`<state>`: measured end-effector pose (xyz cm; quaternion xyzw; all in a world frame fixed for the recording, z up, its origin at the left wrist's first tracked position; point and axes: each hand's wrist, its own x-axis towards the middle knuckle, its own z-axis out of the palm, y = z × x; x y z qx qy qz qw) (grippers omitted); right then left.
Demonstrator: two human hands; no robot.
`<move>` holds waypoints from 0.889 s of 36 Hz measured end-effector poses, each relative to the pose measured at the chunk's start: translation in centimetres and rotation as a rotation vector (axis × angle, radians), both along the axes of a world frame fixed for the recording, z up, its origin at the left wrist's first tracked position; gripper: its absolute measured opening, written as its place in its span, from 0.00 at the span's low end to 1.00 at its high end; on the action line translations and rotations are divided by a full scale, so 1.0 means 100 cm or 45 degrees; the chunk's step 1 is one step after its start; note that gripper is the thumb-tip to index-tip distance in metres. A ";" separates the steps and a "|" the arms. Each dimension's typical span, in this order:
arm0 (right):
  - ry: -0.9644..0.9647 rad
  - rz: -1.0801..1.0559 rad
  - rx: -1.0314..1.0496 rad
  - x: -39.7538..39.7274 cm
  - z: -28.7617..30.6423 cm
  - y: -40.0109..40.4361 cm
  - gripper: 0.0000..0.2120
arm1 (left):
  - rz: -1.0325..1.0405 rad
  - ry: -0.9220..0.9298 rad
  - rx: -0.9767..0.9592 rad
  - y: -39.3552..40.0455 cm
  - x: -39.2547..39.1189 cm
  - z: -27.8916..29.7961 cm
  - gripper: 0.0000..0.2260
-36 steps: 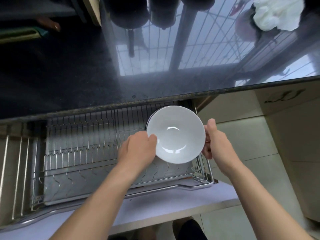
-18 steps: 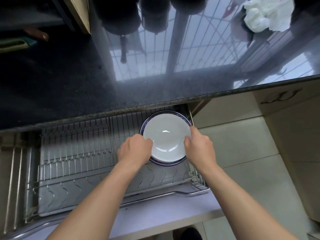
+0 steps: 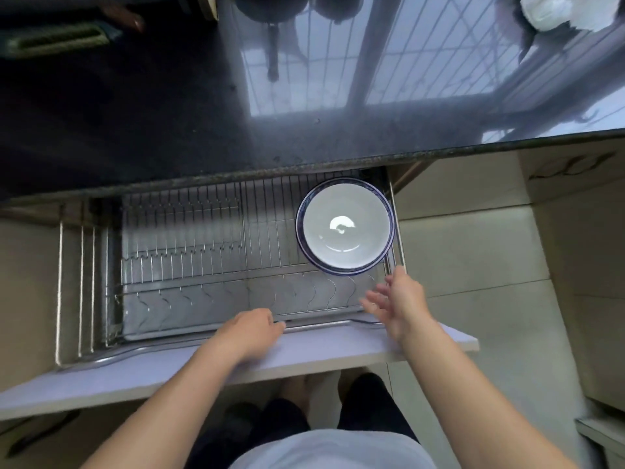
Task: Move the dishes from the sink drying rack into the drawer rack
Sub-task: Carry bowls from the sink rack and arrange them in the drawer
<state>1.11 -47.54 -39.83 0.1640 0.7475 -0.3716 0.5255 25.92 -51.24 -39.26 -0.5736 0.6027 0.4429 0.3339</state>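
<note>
A white bowl (image 3: 345, 228) sits nested in a blue-rimmed dish (image 3: 389, 245) at the back right corner of the pulled-out wire drawer rack (image 3: 203, 265). My left hand (image 3: 250, 330) hovers over the drawer's front edge with loosely curled fingers, holding nothing. To the right, my right hand (image 3: 395, 299) is spread with fingers relaxed, just in front of the bowl and apart from it. The sink drying rack is out of view.
The dark polished countertop (image 3: 304, 113) overhangs the back of the drawer. The pale drawer front panel (image 3: 236, 360) juts toward me. Tiled floor (image 3: 473, 265) lies to the right, with a cabinet (image 3: 592, 265) beyond it. White cloth (image 3: 554, 8) lies at the counter's far right.
Both hands set the white bowl down into the blue-rimmed dish in the rack, let go and drew back toward the drawer's front edge.
</note>
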 end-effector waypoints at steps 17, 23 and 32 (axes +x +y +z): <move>-0.533 -0.405 -0.414 0.028 -0.056 -0.029 0.28 | -0.212 -0.049 0.356 0.019 0.018 -0.009 0.31; -0.533 -0.355 -0.346 0.025 -0.060 -0.027 0.29 | -0.333 -0.027 0.382 0.007 0.015 -0.021 0.22; -0.499 -0.437 -0.318 0.023 -0.067 -0.017 0.36 | 1.282 0.601 0.070 -0.073 -0.046 -0.034 0.15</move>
